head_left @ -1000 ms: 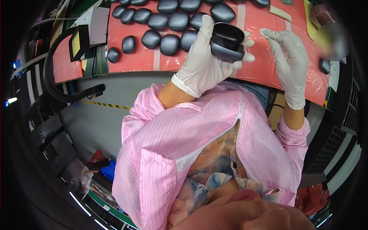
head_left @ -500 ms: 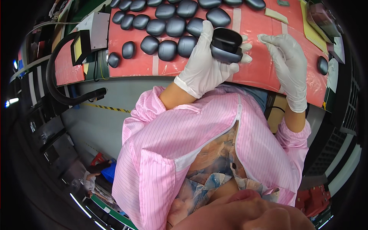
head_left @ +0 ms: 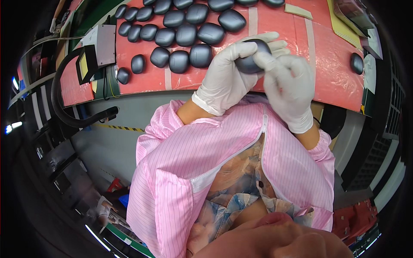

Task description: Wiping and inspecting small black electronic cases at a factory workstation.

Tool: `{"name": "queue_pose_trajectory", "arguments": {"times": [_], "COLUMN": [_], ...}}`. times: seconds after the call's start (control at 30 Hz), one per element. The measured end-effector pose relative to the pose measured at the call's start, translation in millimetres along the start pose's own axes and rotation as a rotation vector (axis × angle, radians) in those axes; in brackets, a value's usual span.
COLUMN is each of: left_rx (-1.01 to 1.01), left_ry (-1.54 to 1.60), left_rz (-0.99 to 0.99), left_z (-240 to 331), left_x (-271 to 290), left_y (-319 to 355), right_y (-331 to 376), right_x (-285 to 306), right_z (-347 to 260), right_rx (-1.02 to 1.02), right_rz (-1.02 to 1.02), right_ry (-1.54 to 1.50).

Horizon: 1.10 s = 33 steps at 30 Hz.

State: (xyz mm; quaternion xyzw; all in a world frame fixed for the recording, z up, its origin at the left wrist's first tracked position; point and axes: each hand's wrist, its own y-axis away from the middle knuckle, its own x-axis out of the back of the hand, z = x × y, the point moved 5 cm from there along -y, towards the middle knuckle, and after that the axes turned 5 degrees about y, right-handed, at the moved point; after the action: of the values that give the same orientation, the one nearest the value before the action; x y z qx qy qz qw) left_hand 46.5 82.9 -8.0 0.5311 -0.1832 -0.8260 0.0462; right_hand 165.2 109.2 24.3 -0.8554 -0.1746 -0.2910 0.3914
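A dark grey-blue earbud charging case (head_left: 250, 60) lies in my gloved left hand (head_left: 230, 71), its lid down. The left thumb presses on its near-left side, and the other fingers spread out behind it. My gloved right hand (head_left: 290, 88) meets the case's right edge with its fingertips; its fingers are curled and partly smeared by motion. Just left of my hands, several matching closed cases (head_left: 186, 34) stand in loose rows on the red mat (head_left: 142, 88).
At the far right a single case (head_left: 356, 63) sits apart, near a yellow sheet (head_left: 344, 28) and a clear-topped box. To the left stand a grey metal box (head_left: 103, 43), a black-framed panel (head_left: 86, 64) and a bent black flexible hose (head_left: 58, 99). A pale strip (head_left: 298, 11) lies at the back.
The case in my left hand was open and now has its lid down. My right hand has moved left from beside it onto its right edge.
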Motion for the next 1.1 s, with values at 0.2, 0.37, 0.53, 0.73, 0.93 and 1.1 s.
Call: {"name": "queue_pose_trajectory", "arguments": {"times": [0.2,0.37,0.53,0.73,0.93,1.1], "left_rx": [0.026,0.152,0.098,0.077,0.094,0.118], "left_ry": [0.125,0.411,0.352,0.348,0.109,0.01], "left_rz": [0.045,0.08,0.278,0.14,0.075,0.084], "left_z": [-7.2,-18.9,-21.5,-16.6,-18.2,-18.5], "left_x": [0.5,7.3,13.3,11.9,2.2,11.6], "left_y": [-2.5,2.4,5.3,4.3,7.2,7.6], "right_y": [10.4,5.8,9.4,12.5,-2.7,8.5], "right_x": [-7.8,-7.6,-15.0,0.2,-9.3,-19.4], "right_z": [20.5,-5.7,14.7,51.1,22.3,25.5], "right_rx": [-0.227,-0.002,-0.08,-0.239,-0.296,-0.559], "right_rz": [0.035,0.087,0.123,0.035,-0.252,-0.274], "right_ry": [-0.127,0.13,0.026,0.083,-0.485,-0.923]}}
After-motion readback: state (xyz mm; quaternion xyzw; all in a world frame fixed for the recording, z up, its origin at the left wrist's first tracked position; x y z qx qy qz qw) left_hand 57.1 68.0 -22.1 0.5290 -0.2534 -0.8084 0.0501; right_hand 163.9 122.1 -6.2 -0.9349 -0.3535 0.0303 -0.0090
